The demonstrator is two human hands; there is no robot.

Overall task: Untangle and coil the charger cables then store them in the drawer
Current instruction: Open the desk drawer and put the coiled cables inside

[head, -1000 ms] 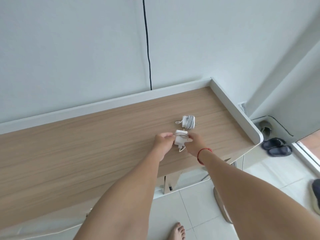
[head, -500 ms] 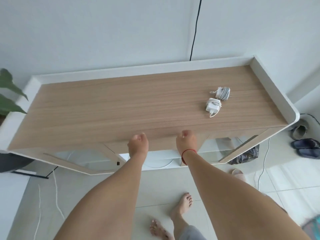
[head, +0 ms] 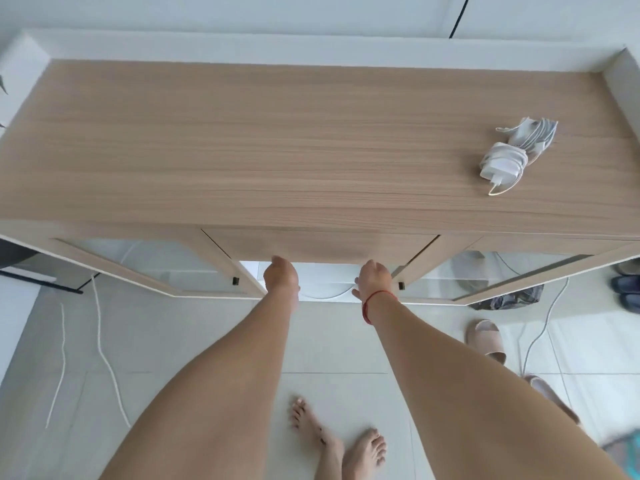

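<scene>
- two white coiled charger cables [head: 512, 152] lay far right on wood cabinet top [head: 277, 140]; light, floppy, pinch by wound middle
- left hand [head: 281, 273] and right hand [head: 374, 277] at wood drawer front [head: 318, 245] lower edge; finger closure hidden, cannot tell

Left hand [head: 281, 276], right hand [head: 374, 277] extended forward, fingers curled under.

A home: wooden sideboard [head: 311, 150], floor slippers [head: 485, 341] (tiled floor).

Fingers of both the left hand [head: 280, 276] and right hand [head: 374, 277] curl out of sight under the drawer front [head: 318, 245] at 6 o'clock
</scene>
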